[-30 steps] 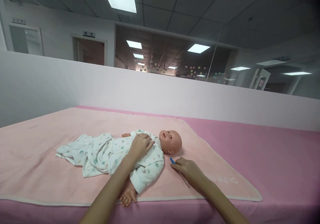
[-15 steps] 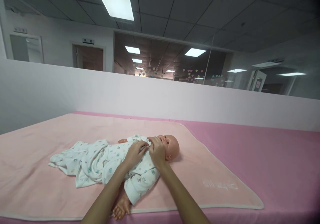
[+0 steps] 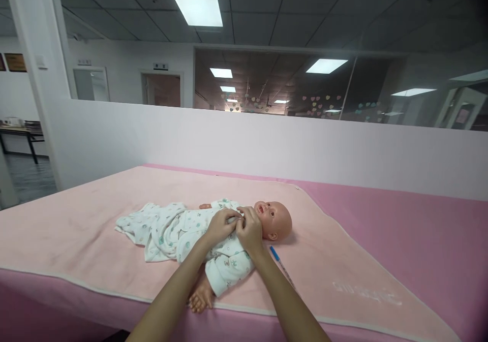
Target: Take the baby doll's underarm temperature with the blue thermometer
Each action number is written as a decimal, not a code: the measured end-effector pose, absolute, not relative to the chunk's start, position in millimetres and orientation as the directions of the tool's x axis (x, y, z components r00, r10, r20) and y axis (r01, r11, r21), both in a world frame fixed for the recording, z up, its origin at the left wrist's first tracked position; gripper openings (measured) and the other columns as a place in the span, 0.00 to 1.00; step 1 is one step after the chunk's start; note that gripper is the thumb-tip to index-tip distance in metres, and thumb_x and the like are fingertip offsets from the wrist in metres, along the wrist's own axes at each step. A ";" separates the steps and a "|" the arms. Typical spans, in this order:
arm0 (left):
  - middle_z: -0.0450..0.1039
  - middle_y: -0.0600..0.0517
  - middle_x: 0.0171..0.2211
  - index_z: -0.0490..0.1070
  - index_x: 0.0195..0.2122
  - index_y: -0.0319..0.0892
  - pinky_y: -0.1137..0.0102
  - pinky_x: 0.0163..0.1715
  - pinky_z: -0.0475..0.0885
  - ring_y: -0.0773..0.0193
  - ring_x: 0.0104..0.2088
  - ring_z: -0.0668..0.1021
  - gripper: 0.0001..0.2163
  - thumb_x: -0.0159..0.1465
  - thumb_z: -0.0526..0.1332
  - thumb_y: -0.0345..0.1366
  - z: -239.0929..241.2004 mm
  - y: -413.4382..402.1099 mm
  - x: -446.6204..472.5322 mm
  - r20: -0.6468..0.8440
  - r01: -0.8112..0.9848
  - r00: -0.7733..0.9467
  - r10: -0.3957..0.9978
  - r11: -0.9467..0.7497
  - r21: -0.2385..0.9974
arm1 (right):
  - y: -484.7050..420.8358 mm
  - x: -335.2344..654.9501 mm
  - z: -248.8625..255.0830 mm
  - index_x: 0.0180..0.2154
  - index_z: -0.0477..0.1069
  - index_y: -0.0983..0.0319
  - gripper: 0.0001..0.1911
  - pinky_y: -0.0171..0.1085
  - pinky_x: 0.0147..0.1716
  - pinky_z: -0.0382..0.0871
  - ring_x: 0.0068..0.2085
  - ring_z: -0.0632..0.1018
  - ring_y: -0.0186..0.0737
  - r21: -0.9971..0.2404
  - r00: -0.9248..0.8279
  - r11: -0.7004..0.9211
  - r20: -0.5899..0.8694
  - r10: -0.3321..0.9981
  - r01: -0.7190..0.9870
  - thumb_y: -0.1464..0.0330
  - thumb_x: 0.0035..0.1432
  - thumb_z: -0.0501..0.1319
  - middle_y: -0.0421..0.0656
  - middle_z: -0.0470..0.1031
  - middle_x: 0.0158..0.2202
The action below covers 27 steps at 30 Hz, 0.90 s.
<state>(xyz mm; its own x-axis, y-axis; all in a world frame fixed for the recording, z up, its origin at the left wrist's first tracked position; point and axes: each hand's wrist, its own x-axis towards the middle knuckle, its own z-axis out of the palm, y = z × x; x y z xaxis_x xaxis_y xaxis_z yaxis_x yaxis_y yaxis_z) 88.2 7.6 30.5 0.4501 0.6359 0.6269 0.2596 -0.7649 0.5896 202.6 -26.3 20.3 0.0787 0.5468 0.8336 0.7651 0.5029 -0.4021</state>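
A smooth pink sheet [image 3: 381, 220] lies under a pale-edged peach blanket [image 3: 114, 194], one corner cut off; on it a glossy-headed doll [image 3: 280, 222] lies face up inside a soft printed gown [image 3: 226, 272]; left hand [image 3: 223, 225] and right hand [image 3: 250, 230] meet at its chest, whether gripping I cannot tell; near the doll, a slim blue-capped stick [image 3: 275, 254], lower end hard to make out

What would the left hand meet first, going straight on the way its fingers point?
Most likely the bare right hand, just ahead over the white patterned cloth top; whether it touches the left hand is unclear.
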 end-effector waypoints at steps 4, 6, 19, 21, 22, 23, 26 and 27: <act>0.74 0.51 0.34 0.73 0.34 0.42 0.70 0.40 0.66 0.63 0.36 0.73 0.10 0.52 0.55 0.29 30.1 7.5 88.0 0.600 0.281 0.426 0.677 -0.730 0.624 | -24.3 202.4 19.7 0.35 0.67 0.64 0.17 0.36 0.37 0.64 0.37 0.69 0.39 -0.400 0.078 0.518 0.841 0.535 0.756 0.79 0.45 0.48 0.45 0.70 0.34; 0.74 0.52 0.34 0.73 0.34 0.42 0.71 0.40 0.66 0.64 0.36 0.73 0.11 0.52 0.55 0.29 30.1 6.8 88.3 0.600 0.261 0.415 0.684 -0.721 0.642 | -23.7 202.8 19.1 0.35 0.67 0.63 0.16 0.36 0.37 0.65 0.37 0.69 0.39 -0.407 0.091 0.518 0.843 0.529 0.752 0.79 0.45 0.48 0.45 0.69 0.34; 0.75 0.52 0.32 0.73 0.34 0.40 0.73 0.34 0.66 0.64 0.32 0.73 0.10 0.57 0.53 0.35 30.7 8.0 89.8 0.602 0.188 0.389 0.698 -0.700 0.689 | -26.3 200.7 21.0 0.40 0.66 0.61 0.21 0.36 0.39 0.64 0.38 0.69 0.39 -0.351 0.019 0.486 0.825 0.565 0.800 0.80 0.43 0.49 0.44 0.68 0.37; 0.75 0.52 0.31 0.73 0.34 0.40 0.73 0.33 0.66 0.64 0.32 0.73 0.10 0.58 0.52 0.35 30.7 7.8 90.0 0.607 0.177 0.389 0.693 -0.703 0.689 | -25.2 200.5 19.6 0.39 0.67 0.61 0.20 0.36 0.39 0.64 0.38 0.69 0.39 -0.346 0.023 0.483 0.830 0.557 0.804 0.80 0.43 0.48 0.44 0.68 0.36; 0.74 0.52 0.30 0.73 0.33 0.40 0.73 0.33 0.66 0.65 0.31 0.73 0.11 0.58 0.52 0.35 30.5 7.5 90.3 0.608 0.174 0.388 0.693 -0.703 0.690 | -24.5 200.5 18.9 0.38 0.67 0.61 0.20 0.36 0.39 0.64 0.38 0.69 0.39 -0.345 0.025 0.485 0.834 0.552 0.804 0.80 0.43 0.48 0.43 0.68 0.36; 0.74 0.52 0.29 0.73 0.33 0.40 0.73 0.32 0.66 0.65 0.31 0.73 0.11 0.59 0.51 0.35 30.3 7.1 90.8 0.608 0.173 0.385 0.695 -0.701 0.692 | -23.7 200.7 18.3 0.38 0.67 0.61 0.19 0.36 0.39 0.64 0.38 0.69 0.38 -0.346 0.031 0.486 0.838 0.545 0.802 0.80 0.44 0.48 0.43 0.69 0.35; 0.74 0.53 0.29 0.73 0.34 0.40 0.73 0.31 0.65 0.65 0.31 0.73 0.11 0.59 0.51 0.36 30.1 5.4 91.7 0.605 0.171 0.366 0.706 -0.691 0.702 | -21.6 201.7 16.8 0.36 0.67 0.62 0.17 0.35 0.37 0.64 0.37 0.69 0.38 -0.359 0.061 0.494 0.851 0.522 0.792 0.80 0.47 0.47 0.43 0.70 0.34; 0.74 0.52 0.29 0.73 0.35 0.40 0.73 0.31 0.65 0.65 0.31 0.73 0.11 0.59 0.51 0.36 30.5 4.8 91.1 0.608 0.170 0.360 0.707 -0.691 0.703 | -21.2 202.1 16.5 0.36 0.67 0.62 0.16 0.35 0.37 0.64 0.37 0.69 0.38 -0.359 0.066 0.497 0.856 0.513 0.790 0.80 0.48 0.47 0.43 0.70 0.34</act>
<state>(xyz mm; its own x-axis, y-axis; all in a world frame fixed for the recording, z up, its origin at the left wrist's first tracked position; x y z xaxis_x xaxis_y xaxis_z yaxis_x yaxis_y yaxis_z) 91.1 4.8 30.5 0.3602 0.7074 0.6081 0.1697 -0.6907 0.7030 202.1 -21.2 16.5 0.0657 0.5133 0.8557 0.7898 0.4973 -0.3590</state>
